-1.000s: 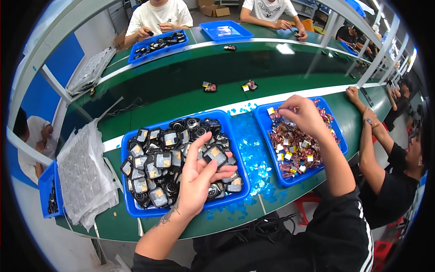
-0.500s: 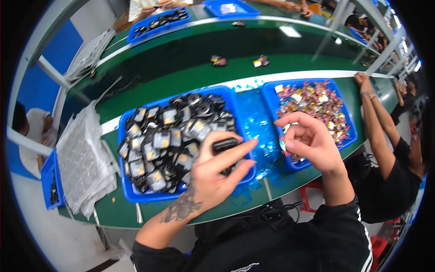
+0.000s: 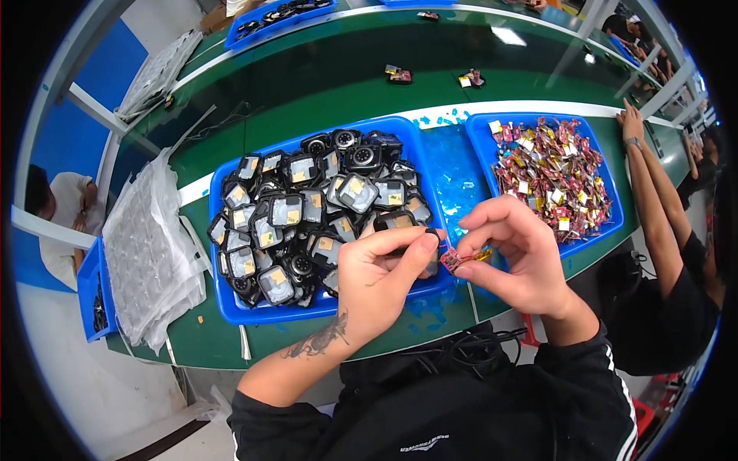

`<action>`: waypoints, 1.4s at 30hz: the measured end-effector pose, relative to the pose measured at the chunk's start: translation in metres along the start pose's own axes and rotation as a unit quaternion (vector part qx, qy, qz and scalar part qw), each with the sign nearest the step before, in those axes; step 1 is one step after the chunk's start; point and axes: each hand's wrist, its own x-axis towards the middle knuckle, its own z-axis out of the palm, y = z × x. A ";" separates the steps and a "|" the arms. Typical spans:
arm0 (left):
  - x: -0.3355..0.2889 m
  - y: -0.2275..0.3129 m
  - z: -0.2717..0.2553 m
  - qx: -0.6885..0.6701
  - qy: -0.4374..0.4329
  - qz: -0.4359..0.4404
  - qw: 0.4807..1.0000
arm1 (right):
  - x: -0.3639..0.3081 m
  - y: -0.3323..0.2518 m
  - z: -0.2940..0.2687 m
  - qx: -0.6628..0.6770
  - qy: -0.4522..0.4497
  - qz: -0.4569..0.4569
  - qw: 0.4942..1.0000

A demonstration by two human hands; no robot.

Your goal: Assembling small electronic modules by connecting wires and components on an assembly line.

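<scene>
My left hand is closed on a black watch case, pinched between thumb and fingers; most of the case is hidden. Close beside it, my right hand pinches a small red circuit board with a yellow-wrapped part attached. Board and case nearly meet; I cannot tell whether they touch. Behind and left of my left hand, a blue tray holds a heap of black smartwatch cases. Beyond my right hand, a second blue tray is full of small red boards with yellow and white parts.
Two loose board pieces lie on the green surface beyond the white strip. Stacked clear plastic trays stand at left beside a small blue bin. Blue film scraps lie between the trays. Another person's arms rest at right.
My hands have come together. The right hand has moved left from the board tray with its circuit board, and the left hand has turned the watch case toward it. The view has shifted slightly.
</scene>
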 end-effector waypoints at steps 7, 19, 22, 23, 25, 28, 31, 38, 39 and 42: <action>0.003 -0.001 -0.005 -0.054 -0.013 -0.062 0.997 | 0.003 0.000 0.005 0.066 -0.006 0.062 0.996; 0.001 -0.006 -0.005 -0.114 0.007 -0.035 0.993 | 0.000 0.001 0.013 0.005 0.020 0.032 0.999; 0.002 -0.005 -0.005 -0.121 0.011 -0.046 0.992 | -0.001 0.002 0.014 -0.038 0.017 0.005 0.999; 0.002 -0.004 -0.005 -0.121 0.012 -0.041 0.992 | -0.001 0.003 0.015 -0.045 0.016 0.004 0.999; 0.002 -0.004 -0.007 -0.095 -0.004 -0.057 0.994 | -0.004 0.004 0.017 -0.048 0.023 0.007 0.999; 0.003 -0.003 -0.006 -0.069 -0.005 -0.057 0.996 | -0.001 0.001 0.014 -0.091 0.034 -0.009 0.995; -0.002 -0.003 -0.004 -0.023 -0.006 -0.047 0.999 | 0.006 -0.002 -0.008 -0.107 -0.007 -0.035 0.994; -0.005 0.004 -0.002 0.233 -0.016 0.138 0.962 | 0.031 -0.020 -0.015 0.013 -0.119 0.137 0.983; -0.006 0.004 -0.001 0.254 -0.015 0.142 0.957 | 0.030 -0.018 -0.017 0.012 -0.118 0.137 0.983; 0.000 0.001 -0.004 0.349 -0.014 0.282 0.894 | 0.029 -0.009 -0.020 0.039 -0.137 0.120 0.982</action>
